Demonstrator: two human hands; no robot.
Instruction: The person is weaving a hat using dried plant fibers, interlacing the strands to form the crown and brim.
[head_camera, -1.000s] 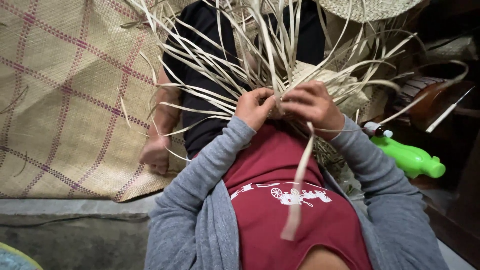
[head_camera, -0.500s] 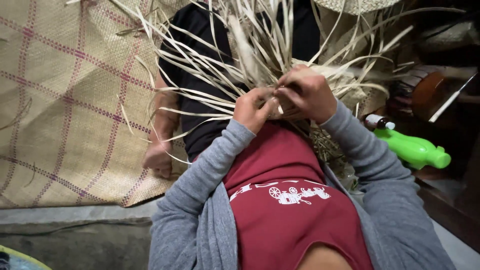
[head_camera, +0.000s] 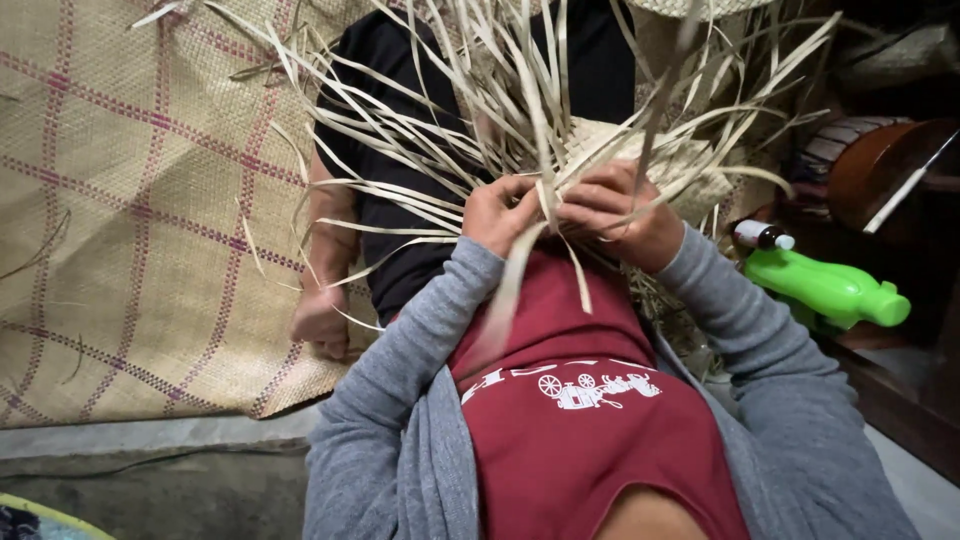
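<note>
My left hand (head_camera: 497, 212) and my right hand (head_camera: 615, 208) are close together in front of my chest, both pinching pale dried leaf strips (head_camera: 470, 120) that fan out from a partly woven straw piece (head_camera: 650, 160). The fingers of both hands close on strips at the edge of the weave. One loose strip (head_camera: 510, 290) hangs down blurred over my red shirt. I wear a grey open cardigan. The woven piece is partly hidden behind my right hand and the strips.
Another person in a black top (head_camera: 400, 200) sits facing me, one hand (head_camera: 322, 322) resting on a woven mat (head_camera: 130, 200) with pink-red check lines. A bright green plastic bottle (head_camera: 825, 288) lies at the right beside dark wooden items (head_camera: 880, 170). A concrete step (head_camera: 150, 470) runs below.
Both hands have stayed together on the strips, working them. The long strip that hung down my chest has swung and now shows blurred. The view has shifted slightly.
</note>
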